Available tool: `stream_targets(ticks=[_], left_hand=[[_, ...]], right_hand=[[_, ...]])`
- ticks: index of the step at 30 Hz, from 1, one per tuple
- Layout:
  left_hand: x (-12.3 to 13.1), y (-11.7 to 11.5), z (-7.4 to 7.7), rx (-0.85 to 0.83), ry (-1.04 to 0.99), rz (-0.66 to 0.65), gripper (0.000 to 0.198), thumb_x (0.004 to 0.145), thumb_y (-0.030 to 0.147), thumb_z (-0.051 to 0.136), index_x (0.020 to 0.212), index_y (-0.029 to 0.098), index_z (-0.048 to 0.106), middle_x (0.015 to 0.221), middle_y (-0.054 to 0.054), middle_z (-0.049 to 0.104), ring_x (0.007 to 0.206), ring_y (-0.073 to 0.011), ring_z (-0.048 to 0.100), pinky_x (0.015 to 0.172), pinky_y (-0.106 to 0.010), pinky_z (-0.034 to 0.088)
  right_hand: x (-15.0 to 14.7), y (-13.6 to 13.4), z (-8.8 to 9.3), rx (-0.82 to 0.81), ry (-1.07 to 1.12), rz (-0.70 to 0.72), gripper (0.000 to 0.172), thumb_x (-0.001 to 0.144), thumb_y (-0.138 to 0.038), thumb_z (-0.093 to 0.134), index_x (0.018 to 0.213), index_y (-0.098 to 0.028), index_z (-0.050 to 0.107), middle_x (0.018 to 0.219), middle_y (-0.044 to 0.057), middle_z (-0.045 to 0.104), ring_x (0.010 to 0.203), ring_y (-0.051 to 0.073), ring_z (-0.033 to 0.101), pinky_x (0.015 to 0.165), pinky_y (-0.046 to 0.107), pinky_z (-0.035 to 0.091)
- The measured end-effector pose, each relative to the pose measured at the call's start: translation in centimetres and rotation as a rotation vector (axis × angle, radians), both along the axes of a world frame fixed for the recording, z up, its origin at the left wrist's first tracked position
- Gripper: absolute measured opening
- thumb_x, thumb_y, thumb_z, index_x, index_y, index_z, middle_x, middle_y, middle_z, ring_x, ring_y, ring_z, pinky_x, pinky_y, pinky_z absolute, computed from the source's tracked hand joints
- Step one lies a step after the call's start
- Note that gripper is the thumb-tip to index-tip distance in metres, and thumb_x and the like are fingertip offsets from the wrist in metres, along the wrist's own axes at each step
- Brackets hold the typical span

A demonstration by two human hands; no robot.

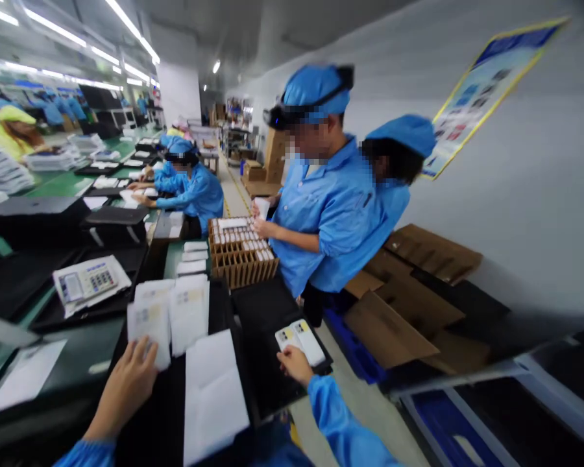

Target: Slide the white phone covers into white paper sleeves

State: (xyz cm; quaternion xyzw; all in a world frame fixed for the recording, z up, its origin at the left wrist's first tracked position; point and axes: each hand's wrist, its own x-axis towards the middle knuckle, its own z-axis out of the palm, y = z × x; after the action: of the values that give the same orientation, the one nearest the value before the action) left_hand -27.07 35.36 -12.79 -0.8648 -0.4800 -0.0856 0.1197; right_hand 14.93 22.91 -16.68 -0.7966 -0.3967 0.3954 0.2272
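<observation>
My left hand (pixel 135 371) rests its fingers, slightly apart, on the lower edge of a stack of white sleeves (pixel 148 314) with faint print. Close beside that stack is a second white stack (pixel 189 310). My right hand (pixel 296 365) has its fingers curled at the lower left corner of a white phone-shaped piece (pixel 286 337) with dark round spots and a yellow patch. A similar piece (pixel 309 342) lies against its right side. Both are on a black tray (pixel 267 350). Blank white sheets (pixel 214 395) lie between my hands.
A divided cardboard box (pixel 243 269) holds rows of white pieces; a co-worker (pixel 321 194) handles a white item above it. Printed packets (pixel 92 282) lie at left in a black tray. Flattened cardboard (pixel 394 331) is stacked at right. Another co-worker (pixel 189 185) sits farther back.
</observation>
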Motion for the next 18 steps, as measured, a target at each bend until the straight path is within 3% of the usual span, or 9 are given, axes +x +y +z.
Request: stream_targets(ticks=[3,5,8,11,14,18], left_hand=[[0.7,-0.3,2.0,0.017,0.011,0.114,0.039,0.085,0.010,0.038,0.116,0.009,0.063,0.129,-0.022,0.058,0.128,-0.0364,0.047,0.098,-0.049,0.045],[1.6,-0.8,3.1,0.013,-0.003,0.167,0.039,0.086,0.009,0.035,0.112,0.009,0.064,0.128,-0.023,0.057,0.127,-0.0372,0.047,0.096,-0.050,0.046],[4.0,-2.9,4.5,0.003,-0.125,0.233,0.037,0.090,0.019,0.037,0.111,0.006,0.064,0.126,-0.025,0.056,0.122,-0.0358,0.051,0.097,-0.048,0.047],[7.8,-6.1,5.3,-0.071,-0.339,0.300,0.045,0.091,0.041,0.041,0.115,0.008,0.060,0.120,-0.020,0.059,0.109,-0.0302,0.060,0.096,-0.043,0.049],[11.4,-9.1,5.2,-0.156,-0.435,0.346,0.059,0.086,0.057,0.045,0.119,0.009,0.057,0.121,-0.019,0.058,0.113,-0.0315,0.057,0.100,-0.044,0.047],[13.7,-11.6,2.7,-0.186,-0.462,0.411,0.066,0.083,0.059,0.046,0.120,0.005,0.055,0.127,-0.023,0.051,0.118,-0.0348,0.054,0.102,-0.046,0.046]], right_hand=[[0.8,-2.6,-4.2,-0.140,-0.040,0.066,0.022,0.092,-0.032,0.056,0.085,-0.013,0.061,0.069,-0.003,0.062,0.059,0.009,0.059,0.061,0.026,0.052],[0.9,-3.3,-5.9,-0.173,-0.084,0.121,0.021,0.090,-0.033,0.060,0.087,-0.013,0.063,0.081,0.000,0.065,0.075,0.013,0.063,0.073,0.032,0.054],[1.0,-2.3,-7.3,-0.166,-0.151,0.181,0.020,0.089,-0.032,0.061,0.094,-0.013,0.064,0.093,0.003,0.067,0.089,0.017,0.064,0.085,0.038,0.052],[1.5,0.2,-8.2,-0.160,-0.246,0.175,0.026,0.089,-0.032,0.061,0.109,-0.015,0.061,0.110,0.006,0.064,0.102,0.020,0.061,0.091,0.042,0.049],[3.1,2.0,-8.8,-0.200,-0.374,0.106,0.038,0.089,-0.030,0.060,0.123,-0.016,0.054,0.130,0.010,0.054,0.119,0.026,0.052,0.099,0.048,0.044],[5.5,2.1,-8.6,-0.222,-0.455,0.070,0.035,0.088,-0.029,0.062,0.119,-0.016,0.057,0.123,0.010,0.058,0.115,0.027,0.055,0.096,0.051,0.046]])
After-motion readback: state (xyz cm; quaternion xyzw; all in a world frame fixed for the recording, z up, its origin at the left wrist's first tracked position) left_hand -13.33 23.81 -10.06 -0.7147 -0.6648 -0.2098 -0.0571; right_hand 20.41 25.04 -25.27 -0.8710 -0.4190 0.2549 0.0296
